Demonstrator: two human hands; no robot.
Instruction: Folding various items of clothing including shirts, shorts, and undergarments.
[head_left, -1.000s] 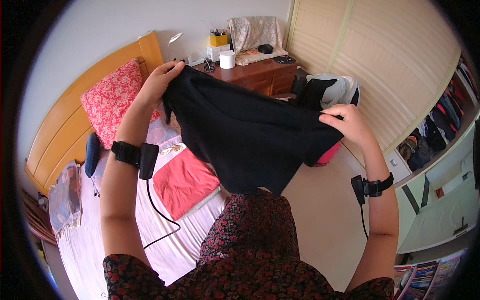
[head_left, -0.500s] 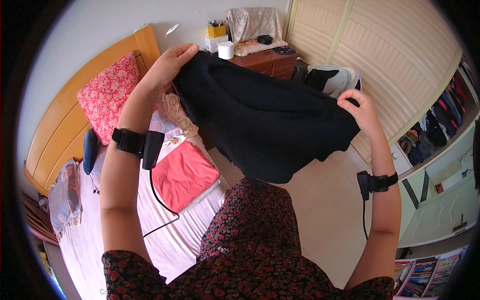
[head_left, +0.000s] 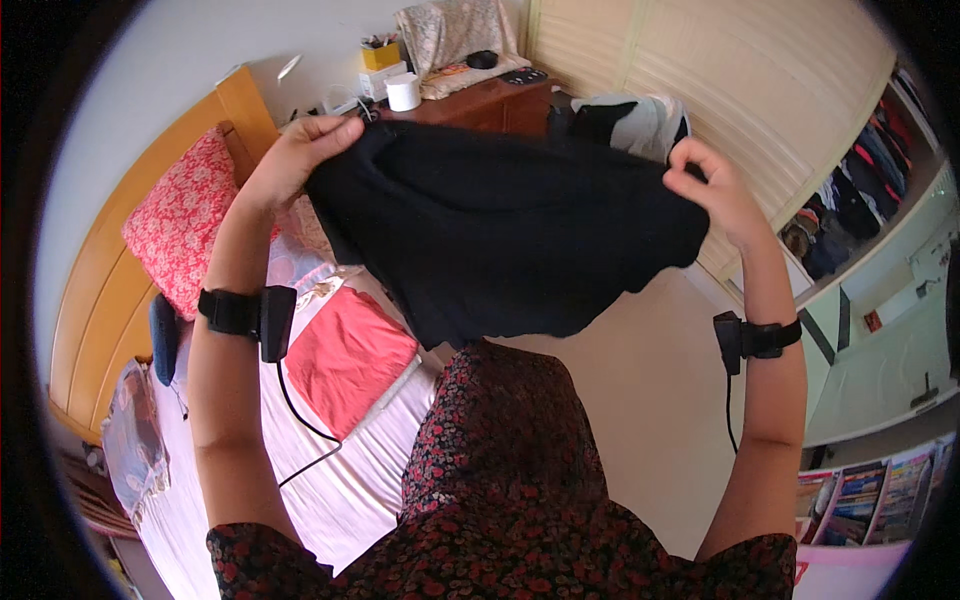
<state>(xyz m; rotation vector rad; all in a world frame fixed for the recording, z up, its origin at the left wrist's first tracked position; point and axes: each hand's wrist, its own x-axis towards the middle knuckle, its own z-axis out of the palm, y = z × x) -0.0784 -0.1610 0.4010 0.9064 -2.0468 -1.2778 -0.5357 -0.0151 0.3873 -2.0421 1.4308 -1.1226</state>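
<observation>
A black garment [head_left: 500, 230] hangs spread in the air between my two hands; which kind of garment it is I cannot make out. My left hand [head_left: 305, 155] pinches its upper left corner between thumb and fingers. At the upper right corner, my right hand [head_left: 712, 190] grips the cloth the same way. The lower edge of the cloth droops unevenly just beyond my lap. To the left, a folded coral-red cloth [head_left: 350, 355] lies on the bed [head_left: 330, 510], below and beside the garment's left side.
A red floral pillow [head_left: 180, 220] leans on the wooden headboard [head_left: 95, 300]. Beyond the garment stands a brown cabinet [head_left: 500, 104] with a white roll [head_left: 403, 92]. A heap of clothes [head_left: 640, 125] sits by the wardrobe doors [head_left: 720, 80]. Bookshelves [head_left: 870, 500] are at the lower right.
The black garment and my left hand have shifted left and slightly down in view. Its lower edge hangs in a different shape. The room appears shifted left as well.
</observation>
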